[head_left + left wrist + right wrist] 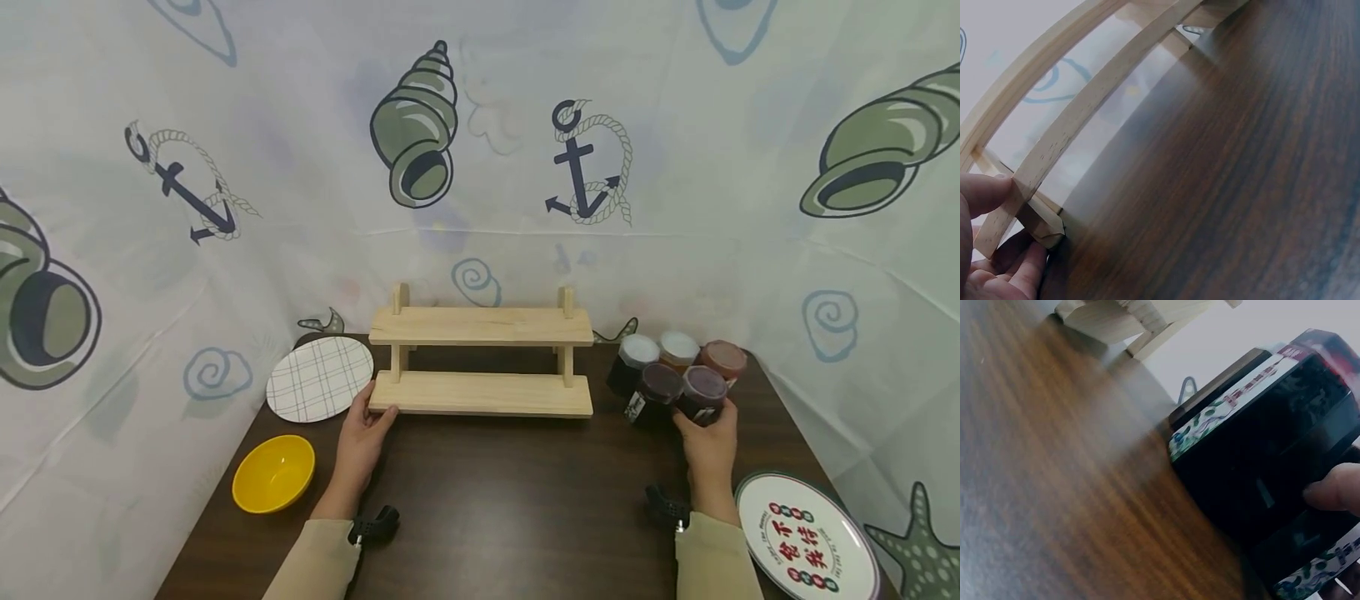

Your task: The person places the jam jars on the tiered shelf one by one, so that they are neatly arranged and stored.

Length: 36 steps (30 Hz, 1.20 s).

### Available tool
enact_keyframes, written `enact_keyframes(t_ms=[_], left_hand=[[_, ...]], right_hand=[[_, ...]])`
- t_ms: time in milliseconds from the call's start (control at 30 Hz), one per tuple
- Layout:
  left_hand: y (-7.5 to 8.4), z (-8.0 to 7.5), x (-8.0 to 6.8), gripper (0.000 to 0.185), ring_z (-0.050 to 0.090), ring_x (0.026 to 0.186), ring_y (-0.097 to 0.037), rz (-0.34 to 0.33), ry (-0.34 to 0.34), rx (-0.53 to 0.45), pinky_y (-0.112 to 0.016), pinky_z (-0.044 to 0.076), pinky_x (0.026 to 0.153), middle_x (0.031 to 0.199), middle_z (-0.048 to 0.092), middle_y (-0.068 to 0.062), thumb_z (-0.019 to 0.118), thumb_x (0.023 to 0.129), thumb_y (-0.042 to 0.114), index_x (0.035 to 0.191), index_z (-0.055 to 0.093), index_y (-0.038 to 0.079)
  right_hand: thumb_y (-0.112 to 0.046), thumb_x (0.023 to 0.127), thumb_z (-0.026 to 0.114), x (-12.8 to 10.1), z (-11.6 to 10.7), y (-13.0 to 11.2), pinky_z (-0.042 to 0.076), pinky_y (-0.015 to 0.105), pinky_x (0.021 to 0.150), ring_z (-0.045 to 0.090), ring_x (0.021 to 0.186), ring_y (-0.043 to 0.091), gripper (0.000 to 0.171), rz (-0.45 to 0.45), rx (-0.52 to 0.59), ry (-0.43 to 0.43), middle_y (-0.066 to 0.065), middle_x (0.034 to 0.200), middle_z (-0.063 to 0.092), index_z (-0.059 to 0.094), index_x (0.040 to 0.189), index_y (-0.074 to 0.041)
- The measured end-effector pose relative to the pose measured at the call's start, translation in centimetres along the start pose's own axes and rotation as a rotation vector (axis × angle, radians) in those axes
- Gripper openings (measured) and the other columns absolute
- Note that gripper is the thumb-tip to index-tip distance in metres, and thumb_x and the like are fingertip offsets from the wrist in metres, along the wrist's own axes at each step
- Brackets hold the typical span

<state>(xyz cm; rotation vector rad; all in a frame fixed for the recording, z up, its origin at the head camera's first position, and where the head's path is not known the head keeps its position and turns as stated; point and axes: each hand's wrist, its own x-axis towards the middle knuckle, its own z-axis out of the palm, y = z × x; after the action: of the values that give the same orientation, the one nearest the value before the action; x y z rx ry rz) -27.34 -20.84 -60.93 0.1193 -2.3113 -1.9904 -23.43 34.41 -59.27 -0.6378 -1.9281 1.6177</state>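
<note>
A two-tier wooden rack (480, 396) stands at the back middle of the table. My left hand (358, 446) grips the left end of its lower board, thumb on top and fingers underneath in the left wrist view. Over on the right, several dark jars stand in a tight cluster. My right hand (708, 446) holds the front-right one, a jar with a purple lid (705, 383); its label faces forward. Beside it is a dark-lidded jar (1260, 444) with a floral label. Behind are jars with a white lid (639, 350) and a reddish lid (723, 358).
A checked oval placemat or plate (318, 379) lies left of the rack, close to my left hand. In front of it sits a yellow bowl (273, 475). A white plate with red characters (810, 517) lies by the right edge. Printed cloth (510, 183) hangs behind the table.
</note>
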Motion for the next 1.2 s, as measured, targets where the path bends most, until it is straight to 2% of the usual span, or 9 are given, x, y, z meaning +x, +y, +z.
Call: enact_keyframes(t_ms=[167, 300, 400, 533, 667, 767, 967, 1100, 1200], left_hand=[[0.2, 0.0, -0.1, 0.079, 0.037, 0.163, -0.034, 0.002, 0.010, 0.000, -0.053, 0.034, 0.132, 0.179, 0.030, -0.015, 0.072, 0.108, 0.024, 0.173, 0.029, 0.013], [0.4, -0.1, -0.3, 0.079, 0.038, 0.162, -0.034, 0.011, 0.010, -0.012, -0.054, 0.034, 0.131, 0.179, 0.031, -0.016, 0.072, 0.107, 0.023, 0.173, 0.029, 0.013], [0.6, -0.2, -0.4, 0.079, 0.038, 0.161, -0.034, 0.010, 0.009, -0.015, -0.054, 0.034, 0.132, 0.179, 0.031, -0.015, 0.072, 0.108, 0.023, 0.173, 0.029, 0.013], [0.6, -0.1, -0.4, 0.079, 0.039, 0.161, -0.035, 0.002, 0.008, -0.018, -0.055, 0.035, 0.131, 0.179, 0.031, -0.015, 0.072, 0.108, 0.022, 0.173, 0.028, 0.012], [0.5, -0.1, -0.2, 0.080, 0.039, 0.162, -0.034, -0.012, 0.015, -0.017, -0.053, 0.036, 0.131, 0.180, 0.030, -0.014, 0.072, 0.107, 0.021, 0.173, 0.028, 0.012], [0.4, 0.0, 0.0, 0.082, 0.037, 0.163, -0.034, -0.015, 0.012, -0.017, -0.053, 0.035, 0.131, 0.181, 0.028, -0.014, 0.072, 0.107, 0.020, 0.174, 0.026, 0.012], [0.5, -0.1, 0.1, 0.081, 0.036, 0.164, -0.033, -0.005, 0.006, -0.007, -0.052, 0.034, 0.132, 0.181, 0.028, -0.012, 0.072, 0.108, 0.021, 0.174, 0.027, 0.014], [0.5, -0.2, 0.1, 0.080, 0.037, 0.163, -0.033, -0.011, 0.004, -0.015, -0.050, 0.034, 0.132, 0.181, 0.028, -0.011, 0.071, 0.108, 0.021, 0.174, 0.027, 0.015], [0.3, -0.1, 0.0, 0.080, 0.039, 0.162, -0.033, -0.014, 0.001, -0.033, -0.049, 0.035, 0.131, 0.181, 0.029, -0.010, 0.072, 0.107, 0.022, 0.174, 0.028, 0.018]], right_hand=[[0.004, 0.090, 0.080, -0.1, 0.2, 0.3, 0.045, 0.016, 0.099, 0.053, 0.134, 0.023, 0.078, -0.013, -0.007, 0.041, 0.016, 0.153, 0.053, 0.042, 0.158, -0.001], [-0.006, 0.087, 0.087, -0.4, 0.2, 0.6, 0.047, 0.027, 0.108, 0.056, 0.136, 0.029, 0.078, -0.058, -0.069, 0.128, 0.019, 0.152, 0.059, 0.048, 0.154, -0.002], [-0.013, 0.086, 0.090, -0.5, 0.1, 0.7, 0.045, 0.030, 0.113, 0.057, 0.138, 0.029, 0.077, -0.102, -0.118, 0.199, 0.019, 0.151, 0.063, 0.051, 0.152, -0.005], [-0.016, 0.085, 0.091, -0.6, 0.0, 0.2, 0.046, 0.022, 0.110, 0.059, 0.136, 0.020, 0.076, -0.144, -0.059, 0.262, 0.011, 0.149, 0.063, 0.054, 0.151, -0.012], [-0.014, 0.086, 0.091, -0.7, 0.0, -0.8, 0.050, 0.019, 0.103, 0.059, 0.133, 0.014, 0.075, -0.190, 0.053, 0.297, 0.002, 0.147, 0.060, 0.054, 0.151, -0.018], [-0.010, 0.087, 0.089, -1.2, 0.0, -2.2, 0.051, 0.020, 0.101, 0.058, 0.132, 0.015, 0.072, -0.241, 0.148, 0.324, -0.001, 0.146, 0.058, 0.054, 0.150, -0.015], [0.000, 0.086, 0.083, -3.0, 0.0, -6.6, 0.050, 0.029, 0.108, 0.056, 0.137, 0.025, 0.069, -0.387, 0.393, 0.327, 0.009, 0.148, 0.060, 0.056, 0.149, -0.011], [-0.004, 0.086, 0.084, -4.2, 0.1, -9.8, 0.051, 0.028, 0.108, 0.058, 0.136, 0.026, 0.070, -0.444, 0.405, 0.320, 0.010, 0.147, 0.062, 0.057, 0.150, -0.012], [-0.007, 0.085, 0.086, -5.0, 0.5, -11.8, 0.052, 0.026, 0.102, 0.062, 0.128, 0.024, 0.068, -0.457, 0.386, 0.301, 0.008, 0.141, 0.066, 0.060, 0.148, -0.011]])
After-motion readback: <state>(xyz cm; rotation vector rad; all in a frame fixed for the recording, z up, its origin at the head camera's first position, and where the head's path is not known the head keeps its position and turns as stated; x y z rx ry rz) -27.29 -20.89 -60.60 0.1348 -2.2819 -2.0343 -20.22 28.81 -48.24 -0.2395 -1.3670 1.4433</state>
